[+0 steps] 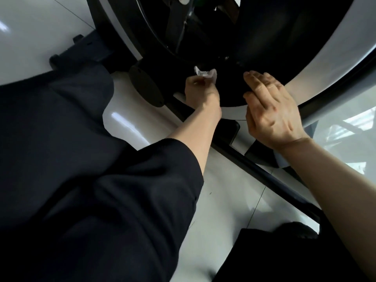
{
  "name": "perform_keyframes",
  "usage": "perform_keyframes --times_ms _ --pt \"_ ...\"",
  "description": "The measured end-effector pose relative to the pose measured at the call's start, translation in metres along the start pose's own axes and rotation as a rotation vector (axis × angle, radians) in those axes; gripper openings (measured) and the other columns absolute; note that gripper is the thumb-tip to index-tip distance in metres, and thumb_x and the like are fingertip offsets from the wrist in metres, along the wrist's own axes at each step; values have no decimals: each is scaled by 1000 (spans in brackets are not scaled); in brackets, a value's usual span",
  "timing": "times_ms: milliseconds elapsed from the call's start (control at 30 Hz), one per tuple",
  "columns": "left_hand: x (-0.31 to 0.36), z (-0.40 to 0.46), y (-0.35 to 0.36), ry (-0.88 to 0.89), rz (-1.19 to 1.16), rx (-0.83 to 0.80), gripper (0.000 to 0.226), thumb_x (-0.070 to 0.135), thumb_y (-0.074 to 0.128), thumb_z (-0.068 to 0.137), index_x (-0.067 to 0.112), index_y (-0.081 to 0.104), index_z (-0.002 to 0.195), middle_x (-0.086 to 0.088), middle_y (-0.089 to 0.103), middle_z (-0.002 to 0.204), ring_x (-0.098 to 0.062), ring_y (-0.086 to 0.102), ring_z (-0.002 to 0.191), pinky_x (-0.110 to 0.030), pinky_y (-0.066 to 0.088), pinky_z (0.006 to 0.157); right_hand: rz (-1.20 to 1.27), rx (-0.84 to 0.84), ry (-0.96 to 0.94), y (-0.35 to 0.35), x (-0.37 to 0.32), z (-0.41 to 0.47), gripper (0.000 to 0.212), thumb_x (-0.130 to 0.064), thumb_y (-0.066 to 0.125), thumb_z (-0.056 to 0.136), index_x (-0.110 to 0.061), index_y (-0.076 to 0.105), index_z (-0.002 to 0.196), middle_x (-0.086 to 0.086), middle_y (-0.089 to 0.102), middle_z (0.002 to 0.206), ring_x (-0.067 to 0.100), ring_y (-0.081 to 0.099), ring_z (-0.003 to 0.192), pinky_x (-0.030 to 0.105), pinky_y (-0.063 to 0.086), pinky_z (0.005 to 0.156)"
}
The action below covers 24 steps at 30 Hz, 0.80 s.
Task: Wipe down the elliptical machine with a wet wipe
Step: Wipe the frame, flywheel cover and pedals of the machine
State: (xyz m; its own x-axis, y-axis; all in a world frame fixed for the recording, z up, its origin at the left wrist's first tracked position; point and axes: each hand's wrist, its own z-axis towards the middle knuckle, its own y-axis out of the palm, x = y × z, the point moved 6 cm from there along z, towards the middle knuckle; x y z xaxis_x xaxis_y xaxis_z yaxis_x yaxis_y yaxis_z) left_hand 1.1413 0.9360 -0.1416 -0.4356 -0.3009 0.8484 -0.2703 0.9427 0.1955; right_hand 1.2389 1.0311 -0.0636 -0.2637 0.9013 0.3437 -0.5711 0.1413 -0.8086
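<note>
The elliptical machine's black and silver flywheel housing [264,37] fills the top of the view, seen from close above the floor. My left hand [200,92] reaches under its lower edge and pinches a small crumpled white wet wipe [204,72] against the dark underside. My right hand [270,110] lies flat with straight fingers on the black lower rim of the housing, just right of the wipe.
A black base bar [81,55] of the machine runs along the glossy white tiled floor [30,37] at upper left, with a round black foot cap [146,86] beside my left hand. My dark trouser legs [81,180] fill the lower left.
</note>
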Motion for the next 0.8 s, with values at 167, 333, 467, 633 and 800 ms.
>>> perform_keyframes --times_ms 167,333,467,633,800 --pt "1 -28 15 166 -155 -84 9 0 65 88 2 61 96 -6 65 94 -17 66 88 -22 55 81 20 6 13 -5 4 -8 22 5 49 88 12 65 102 30 57 128 43 56 120 49 38 109" --pt "28 -31 16 227 -275 -49 18 -11 53 90 7 50 91 -2 59 91 -7 59 79 -16 53 77 47 10 40 -13 1 -9 20 7 48 86 10 64 98 30 56 129 43 56 120 50 39 108" --pt "30 -53 31 411 -50 -200 19 -10 58 86 9 57 88 -8 63 99 -17 63 88 -25 54 82 59 11 90 -21 5 -14 26 5 47 86 11 65 105 29 57 128 42 56 119 48 37 111" --pt "-2 -53 18 363 83 -240 24 -14 58 82 8 58 91 -15 64 108 -21 63 94 -25 54 82 34 26 114 -28 7 -26 18 6 57 81 9 66 97 28 61 120 42 57 110 46 36 111" --pt "30 -24 4 251 -267 -3 28 -11 53 87 17 54 83 -12 61 104 -17 59 91 -26 55 86 24 22 118 -35 6 -29 18 5 50 84 10 65 94 29 60 119 43 56 110 45 34 112"
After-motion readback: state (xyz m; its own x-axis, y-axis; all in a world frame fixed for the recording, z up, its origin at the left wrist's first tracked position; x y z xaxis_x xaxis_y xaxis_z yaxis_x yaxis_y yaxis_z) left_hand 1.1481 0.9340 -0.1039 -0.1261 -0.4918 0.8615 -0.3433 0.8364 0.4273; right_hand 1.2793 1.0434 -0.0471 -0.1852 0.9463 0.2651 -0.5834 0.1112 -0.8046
